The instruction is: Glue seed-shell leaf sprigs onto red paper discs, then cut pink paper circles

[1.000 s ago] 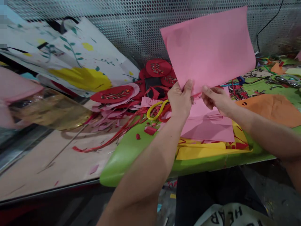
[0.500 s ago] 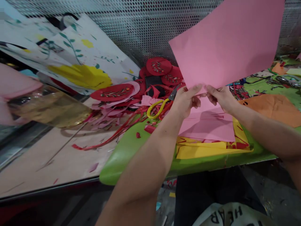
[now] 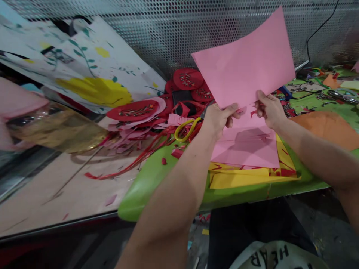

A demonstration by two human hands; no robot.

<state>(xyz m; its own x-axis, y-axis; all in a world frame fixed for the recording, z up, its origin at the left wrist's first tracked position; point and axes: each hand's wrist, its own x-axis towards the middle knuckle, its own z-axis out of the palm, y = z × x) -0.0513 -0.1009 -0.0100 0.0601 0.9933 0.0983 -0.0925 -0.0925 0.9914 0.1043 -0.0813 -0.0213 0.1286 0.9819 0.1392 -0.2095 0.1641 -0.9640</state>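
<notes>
A large sheet of pink paper (image 3: pixel 246 67) is held up and slightly curved above the table. My left hand (image 3: pixel 220 117) pinches its lower left edge between thumb and fingers. At the lower right edge, my right hand (image 3: pixel 269 109) is closed with the thumb over the paper. Small ragged bits show at the sheet's bottom edge between the two hands. Under them lies more pink paper (image 3: pixel 241 153) with several cuts in it, on top of a yellow sheet (image 3: pixel 238 181). Yellow-handled scissors (image 3: pixel 187 130) rest just left of my left hand, their blades partly hidden.
Red round pieces with leaf patterns (image 3: pixel 134 110) and pink scraps are heaped to the left. A flowered white bag (image 3: pixel 112 71) leans by the perforated metal panel (image 3: pixel 146 26). Orange paper (image 3: pixel 328 129) and small clutter lie on the green cover (image 3: pixel 151 186) at right.
My right hand has moved right, away from my left hand, along the sheet's lower edge. The raised sheet has come down and tilted, so more of the panel shows behind it.
</notes>
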